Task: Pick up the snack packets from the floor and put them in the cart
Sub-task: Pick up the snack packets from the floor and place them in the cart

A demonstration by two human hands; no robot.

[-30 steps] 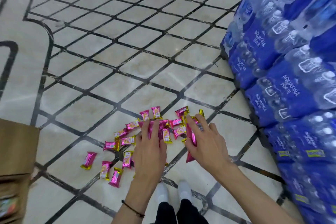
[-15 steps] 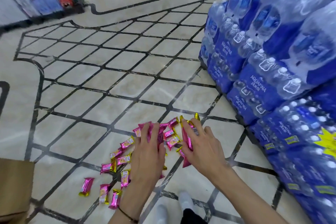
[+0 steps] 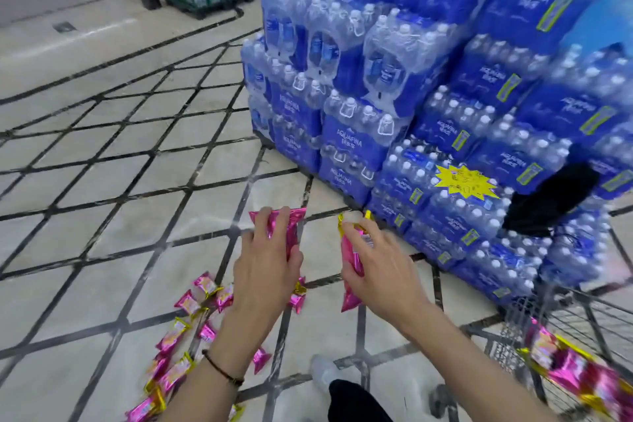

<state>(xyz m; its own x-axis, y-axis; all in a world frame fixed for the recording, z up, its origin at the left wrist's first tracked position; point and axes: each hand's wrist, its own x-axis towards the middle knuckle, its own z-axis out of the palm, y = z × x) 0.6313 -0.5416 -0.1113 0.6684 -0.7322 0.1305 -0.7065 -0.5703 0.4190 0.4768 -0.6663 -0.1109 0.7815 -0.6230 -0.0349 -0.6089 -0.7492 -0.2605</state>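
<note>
Head view looks down on two hands held above the tiled floor [image 3: 102,181], each gripping snack packets. The left hand [image 3: 265,271] has its fingers curled over a pink bundle [image 3: 290,228], whose top end sticks out past the fingertips; how many packets are in it cannot be told. The right hand [image 3: 383,271] pinches a long pink packet [image 3: 351,264] with gold crimped ends. It is held roughly upright, its lower end hanging below the palm and its gold top poking up above the fingers. The hands are near each other but apart, with bare tile between them.

Loose packets [image 3: 191,315] lie scattered on the floor below and to the left of the left hand, trailing along the left forearm toward the bottom edge. A few more show just to the right of that hand and wrist. A thin dark bracelet [image 3: 222,370] circles the left wrist.

The wire cart [image 3: 510,343] stands at lower right, beyond the right forearm, and a blurred heap [image 3: 575,370] of pink-and-gold packets lies inside it. Stacked blue water packs [image 3: 356,140] rise behind the hands, with a yellow star tag [image 3: 466,181] on them.
</note>
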